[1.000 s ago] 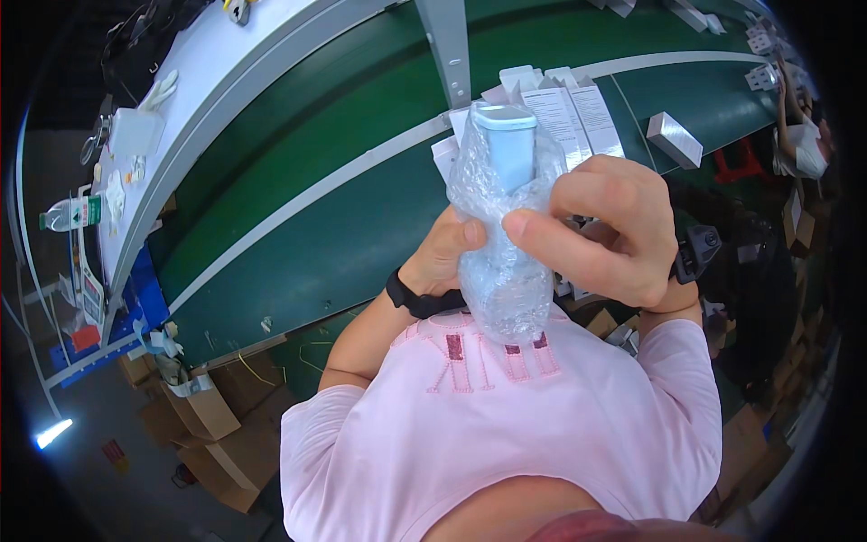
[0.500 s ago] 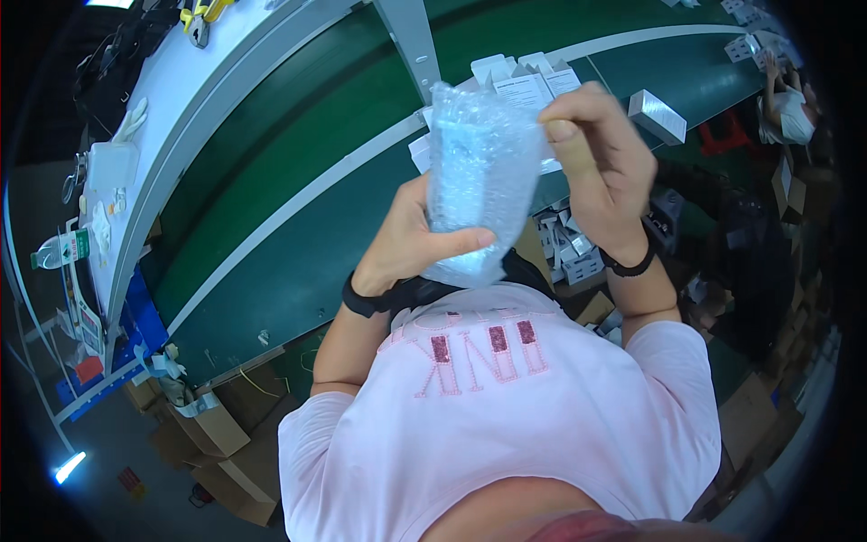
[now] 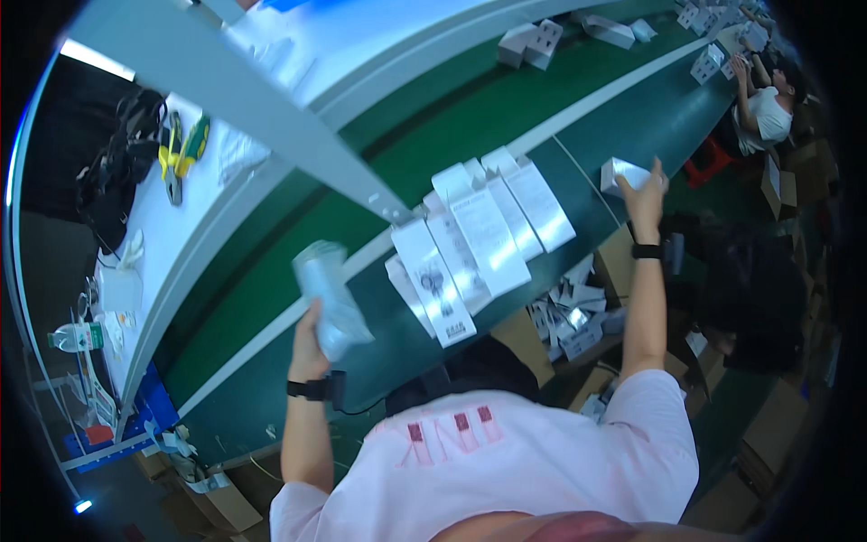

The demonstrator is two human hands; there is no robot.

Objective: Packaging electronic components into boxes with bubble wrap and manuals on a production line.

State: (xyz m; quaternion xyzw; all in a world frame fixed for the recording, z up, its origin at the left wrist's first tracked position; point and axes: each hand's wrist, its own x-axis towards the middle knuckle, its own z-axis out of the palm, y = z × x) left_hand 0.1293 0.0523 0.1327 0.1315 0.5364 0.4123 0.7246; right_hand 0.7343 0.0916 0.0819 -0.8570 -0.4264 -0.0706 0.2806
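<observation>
On the left, my left hand (image 3: 310, 345) is closed round the lower side of a bubble-wrap package (image 3: 330, 305), pale blue-white and slightly blurred, held tilted above the green work surface. My right arm reaches out to the far right. There my right hand (image 3: 643, 200) grips a small white box (image 3: 618, 173), its thumb on the near side and its fingers at the right end. Between the two hands lies a row of flattened white cartons (image 3: 489, 237) with printed faces, overlapping one another.
A grey metal post (image 3: 262, 117) rises beyond the cartons. Pliers (image 3: 172, 163) and a plastic bottle (image 3: 77, 338) are on the white shelf at left. An open cardboard box (image 3: 526, 343) and several small white boxes (image 3: 578, 318) stand below the bench. Another person (image 3: 768, 108) sits far right.
Both hands were together on the bubble-wrap package. My left hand has carried it leftward; the right hand has let go, reached right and taken hold of the white box. The view has shifted.
</observation>
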